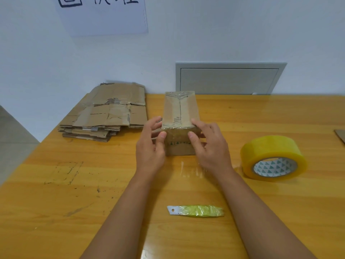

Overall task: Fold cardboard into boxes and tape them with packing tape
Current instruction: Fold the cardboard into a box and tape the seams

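Observation:
A small brown cardboard box (178,113) stands on the wooden table (74,184) at the centre, with clear tape running over its top and down its near face. My left hand (151,144) grips the box's left near corner, thumb pressed on the taped front. My right hand (209,144) holds the right near corner the same way, thumb on the tape. A big roll of yellowish packing tape (273,158) lies flat to the right of my right hand.
A stack of flattened cardboard blanks (108,113) lies at the table's back left. A cutter blade with a green wrapped handle (196,210) rests near me, between my forearms. A grey wall panel (229,79) sits behind the table. A cardboard corner (340,135) shows at the right edge.

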Action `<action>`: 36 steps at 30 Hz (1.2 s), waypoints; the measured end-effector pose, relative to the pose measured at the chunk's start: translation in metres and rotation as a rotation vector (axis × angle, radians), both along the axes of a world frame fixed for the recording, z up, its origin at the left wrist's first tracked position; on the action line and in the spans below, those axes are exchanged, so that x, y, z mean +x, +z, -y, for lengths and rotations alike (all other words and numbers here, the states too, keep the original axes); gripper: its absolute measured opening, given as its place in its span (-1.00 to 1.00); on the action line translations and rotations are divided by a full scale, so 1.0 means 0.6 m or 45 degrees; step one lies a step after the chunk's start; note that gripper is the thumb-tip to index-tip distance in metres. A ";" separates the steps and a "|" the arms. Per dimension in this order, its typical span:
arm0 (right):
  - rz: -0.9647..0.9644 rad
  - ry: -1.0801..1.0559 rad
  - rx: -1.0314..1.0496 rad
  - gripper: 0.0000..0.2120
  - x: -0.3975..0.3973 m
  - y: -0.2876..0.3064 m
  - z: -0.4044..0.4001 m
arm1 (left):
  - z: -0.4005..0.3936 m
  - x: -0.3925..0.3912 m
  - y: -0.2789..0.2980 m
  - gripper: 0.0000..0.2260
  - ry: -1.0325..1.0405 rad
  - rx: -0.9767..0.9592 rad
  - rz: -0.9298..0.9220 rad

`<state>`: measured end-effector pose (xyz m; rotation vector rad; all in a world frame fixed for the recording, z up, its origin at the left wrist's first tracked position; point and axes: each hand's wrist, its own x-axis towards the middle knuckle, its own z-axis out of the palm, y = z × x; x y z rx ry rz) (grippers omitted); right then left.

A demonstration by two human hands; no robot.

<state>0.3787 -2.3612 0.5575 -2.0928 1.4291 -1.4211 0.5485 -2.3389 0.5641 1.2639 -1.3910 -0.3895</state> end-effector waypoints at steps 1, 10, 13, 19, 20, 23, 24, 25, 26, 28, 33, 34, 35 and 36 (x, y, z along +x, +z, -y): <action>-0.002 -0.003 0.003 -0.62 0.002 0.001 0.001 | 0.001 0.002 -0.001 -0.67 -0.015 -0.043 0.055; -0.039 -0.041 -0.097 -0.65 0.008 -0.004 0.008 | 0.010 -0.014 -0.007 -0.80 0.051 -0.116 0.102; -0.005 -0.059 -0.100 -0.67 0.013 -0.007 0.010 | 0.012 -0.015 -0.004 -0.80 0.056 -0.123 0.092; 0.136 0.038 -0.123 -0.70 0.001 -0.012 0.008 | 0.010 0.000 -0.002 -0.80 -0.011 -0.117 -0.007; 0.145 0.040 -0.128 -0.71 0.001 -0.013 0.008 | 0.010 -0.002 0.000 -0.81 -0.004 -0.118 -0.017; 0.142 0.042 -0.122 -0.70 -0.003 -0.015 0.009 | 0.005 0.003 0.005 -0.79 -0.103 -0.088 -0.058; 0.137 0.034 -0.120 -0.69 -0.007 -0.016 0.010 | 0.001 0.007 0.006 -0.76 -0.165 -0.065 -0.060; 0.132 0.025 -0.117 -0.68 -0.011 -0.017 0.010 | -0.002 0.009 0.007 -0.73 -0.224 -0.036 -0.056; 0.124 0.023 -0.115 -0.67 -0.015 -0.017 0.010 | -0.007 0.011 0.009 -0.71 -0.270 -0.009 -0.053; 0.110 0.033 -0.108 -0.66 -0.019 -0.019 0.010 | -0.012 0.013 0.011 -0.69 -0.316 0.014 -0.041; 0.113 0.052 -0.088 -0.64 -0.019 -0.022 0.010 | -0.010 0.017 0.006 -0.64 -0.334 -0.004 -0.016; 0.113 0.052 -0.086 -0.64 -0.019 -0.023 0.010 | -0.009 0.015 0.004 -0.64 -0.315 -0.014 -0.020; 0.114 0.049 -0.087 -0.64 -0.019 -0.023 0.009 | -0.009 0.012 0.002 -0.65 -0.289 -0.020 -0.029; 0.117 0.045 -0.090 -0.65 -0.018 -0.022 0.009 | -0.008 0.009 0.001 -0.65 -0.261 -0.022 -0.038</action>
